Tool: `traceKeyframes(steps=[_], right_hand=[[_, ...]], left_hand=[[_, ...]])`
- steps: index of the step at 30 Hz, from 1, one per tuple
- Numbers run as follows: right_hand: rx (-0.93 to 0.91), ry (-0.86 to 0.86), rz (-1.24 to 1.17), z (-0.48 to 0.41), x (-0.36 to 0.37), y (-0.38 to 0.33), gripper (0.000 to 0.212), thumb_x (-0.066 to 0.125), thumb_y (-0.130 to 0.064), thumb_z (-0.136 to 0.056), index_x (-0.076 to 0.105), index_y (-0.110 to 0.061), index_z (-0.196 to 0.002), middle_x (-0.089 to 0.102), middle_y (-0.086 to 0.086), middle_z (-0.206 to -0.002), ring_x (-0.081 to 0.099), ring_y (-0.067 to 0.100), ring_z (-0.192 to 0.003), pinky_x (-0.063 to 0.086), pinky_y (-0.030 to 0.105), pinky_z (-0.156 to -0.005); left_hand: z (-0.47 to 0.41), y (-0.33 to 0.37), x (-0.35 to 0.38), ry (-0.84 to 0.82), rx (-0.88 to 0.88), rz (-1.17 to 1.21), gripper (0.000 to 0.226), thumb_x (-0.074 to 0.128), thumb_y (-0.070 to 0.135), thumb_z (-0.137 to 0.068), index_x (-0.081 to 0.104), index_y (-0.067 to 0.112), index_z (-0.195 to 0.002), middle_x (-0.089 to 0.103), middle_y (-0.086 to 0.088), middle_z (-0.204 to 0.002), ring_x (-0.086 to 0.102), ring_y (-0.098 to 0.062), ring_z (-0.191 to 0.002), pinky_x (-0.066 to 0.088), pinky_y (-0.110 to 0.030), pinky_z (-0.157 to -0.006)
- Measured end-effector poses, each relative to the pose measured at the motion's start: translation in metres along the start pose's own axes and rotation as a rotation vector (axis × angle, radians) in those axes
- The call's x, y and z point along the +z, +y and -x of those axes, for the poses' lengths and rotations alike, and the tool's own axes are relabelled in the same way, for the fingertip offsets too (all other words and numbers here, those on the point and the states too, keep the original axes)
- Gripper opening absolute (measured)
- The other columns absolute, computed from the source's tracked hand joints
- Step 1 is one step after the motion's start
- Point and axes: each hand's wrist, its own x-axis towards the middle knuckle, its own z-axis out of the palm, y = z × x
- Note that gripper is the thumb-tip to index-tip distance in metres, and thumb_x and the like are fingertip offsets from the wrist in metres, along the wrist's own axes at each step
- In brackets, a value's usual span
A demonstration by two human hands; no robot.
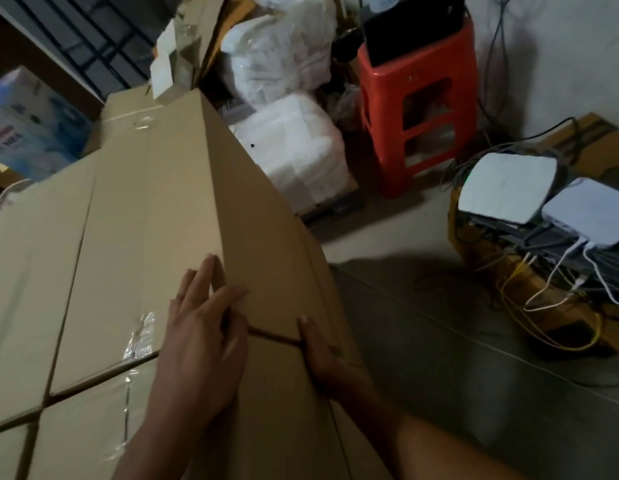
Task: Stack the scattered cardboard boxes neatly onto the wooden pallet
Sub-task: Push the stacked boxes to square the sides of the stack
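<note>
Left hand (200, 341), right hand (323, 355) on box (169, 202)

The cardboard boxes (128, 220) fill the left, packed side by side; wrapped bundles (290, 157) lie behind their right edge — a plastic stool (419, 109) right of those; two routers (509, 185) sit on a box (474, 261) at far right.

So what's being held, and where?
The long brown cardboard box: left hand straddles its near top edge, right hand is against the side face, fingers hidden.
</note>
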Motion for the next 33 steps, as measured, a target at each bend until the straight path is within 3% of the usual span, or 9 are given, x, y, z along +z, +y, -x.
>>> traceKeyframes(steps=[1,4,9,15,17,20,24,27,33], right_hand=[[0.001,-0.002,0.008,-0.005,0.003,0.005,0.111,0.027,-0.095,-0.076,0.029,-0.022,-0.159,0.024,-0.002,-0.166,0.023,0.015,-0.152,0.015,0.038,-0.127],[0.030,-0.012,0.013,-0.006,0.003,0.004,0.087,0.026,-0.077,-0.094,0.024,-0.020,-0.160,0.022,0.000,-0.166,0.022,0.017,-0.152,0.016,0.041,-0.126],[0.047,-0.025,0.028,-0.011,0.000,0.009,0.107,0.028,-0.094,-0.079,0.026,-0.025,-0.160,0.024,-0.002,-0.166,0.027,0.019,-0.151,0.020,0.045,-0.125],[0.039,-0.065,0.122,0.019,0.001,-0.028,0.049,0.021,-0.057,-0.106,0.038,-0.035,-0.146,0.039,-0.008,-0.149,0.039,0.012,-0.136,0.026,0.031,-0.118],[0.020,-0.096,0.165,0.029,0.003,-0.034,0.042,0.023,-0.058,-0.106,0.043,-0.041,-0.139,0.039,-0.013,-0.148,0.041,0.005,-0.131,0.030,0.029,-0.115],[-0.017,-0.117,0.215,0.045,0.006,-0.049,0.025,0.028,-0.044,-0.110,0.050,-0.046,-0.122,0.047,-0.018,-0.137,0.048,-0.010,-0.113,0.039,0.010,-0.099],[-0.011,0.015,0.271,0.094,0.026,-0.105,0.053,0.034,-0.052,-0.106,0.042,-0.027,-0.152,0.042,0.009,-0.155,0.045,0.028,-0.136,0.033,0.041,-0.112],[-0.213,0.052,0.474,0.154,0.043,-0.134,0.064,0.038,-0.044,-0.108,0.015,-0.019,-0.162,0.016,0.008,-0.168,0.020,0.027,-0.153,0.018,0.039,-0.121],[-0.473,0.039,1.142,0.262,0.063,-0.091,0.074,0.053,-0.042,-0.101,0.016,-0.022,-0.161,-0.009,0.008,-0.169,0.002,0.029,-0.156,0.022,0.046,-0.123]], left_hand=[[0.000,-0.001,0.001,0.004,-0.006,0.002,0.033,0.057,0.012,-0.098,0.068,0.021,-0.127,0.025,0.001,-0.165,0.014,-0.022,-0.154,0.020,-0.041,-0.119],[0.001,-0.002,0.002,0.004,-0.013,0.006,0.032,0.056,0.012,-0.098,0.068,0.021,-0.127,0.023,0.000,-0.166,0.012,-0.023,-0.155,0.018,-0.036,-0.117],[0.001,-0.001,0.007,0.032,-0.010,0.042,0.038,0.051,0.022,-0.095,0.067,0.024,-0.129,0.027,-0.001,-0.165,0.016,-0.028,-0.154,0.024,-0.047,-0.121],[0.003,-0.004,0.004,0.034,-0.015,0.069,0.055,0.040,0.040,-0.096,0.046,0.028,-0.150,0.028,0.003,-0.164,0.015,-0.019,-0.154,0.024,-0.048,-0.123],[0.007,-0.005,0.001,0.004,-0.026,0.061,0.056,0.036,0.042,-0.100,0.037,0.027,-0.154,0.023,0.005,-0.165,0.009,-0.013,-0.154,0.019,-0.043,-0.125],[0.024,-0.005,-0.005,-0.032,-0.071,0.036,0.054,0.037,0.043,-0.106,0.028,0.028,-0.157,0.015,0.006,-0.167,-0.002,-0.004,-0.149,0.013,-0.043,-0.126],[0.084,-0.011,-0.017,-0.013,-0.196,0.039,0.067,0.021,0.062,-0.100,0.025,0.028,-0.158,0.006,0.005,-0.168,-0.010,-0.006,-0.149,0.011,-0.041,-0.127],[0.143,-0.018,-0.019,-0.011,-0.276,0.025,0.075,0.016,0.065,-0.095,0.026,0.026,-0.158,0.005,-0.002,-0.169,-0.006,-0.017,-0.153,0.011,-0.042,-0.126],[0.280,-0.015,-0.010,-0.025,-0.385,0.051,0.061,0.028,0.050,-0.106,0.022,0.022,-0.159,0.006,-0.006,-0.169,-0.001,-0.023,-0.156,0.003,-0.044,-0.127]])
